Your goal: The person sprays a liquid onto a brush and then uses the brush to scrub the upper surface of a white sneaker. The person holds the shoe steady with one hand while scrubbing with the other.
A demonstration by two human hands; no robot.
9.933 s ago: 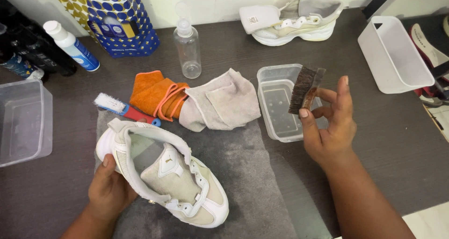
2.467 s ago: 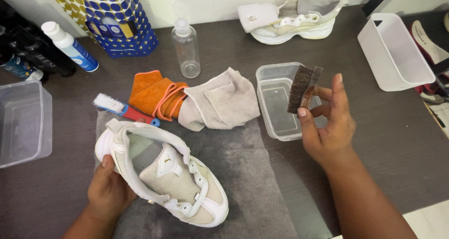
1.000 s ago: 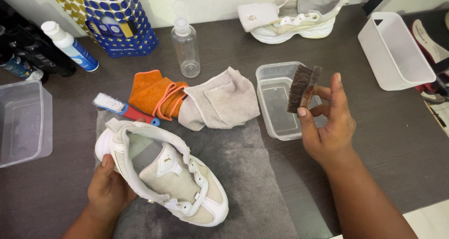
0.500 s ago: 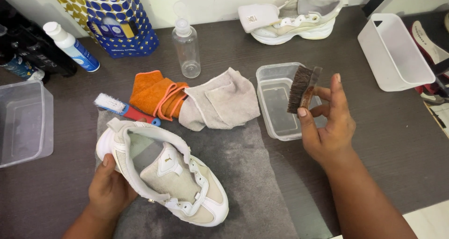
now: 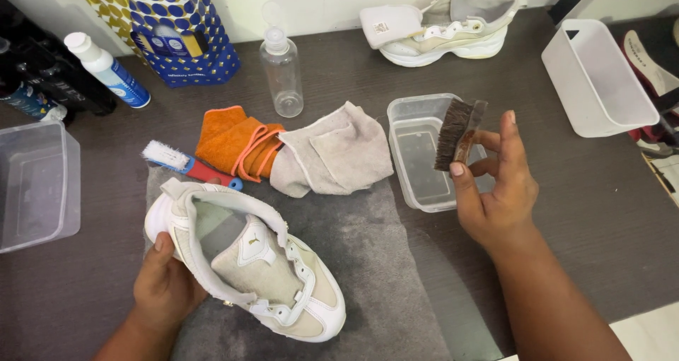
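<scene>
Gripping white sneaker (image 5: 247, 265) heel — left hand (image 5: 164, 287); toe toward lower right — right hand (image 5: 495, 191) pinching upright brush (image 5: 458, 133).

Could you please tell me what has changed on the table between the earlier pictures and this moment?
Nothing has visibly changed. The right hand still holds the dark bristle brush up over the clear tub, and the left hand still grips the heel of the white sneaker on the grey mat.
</scene>
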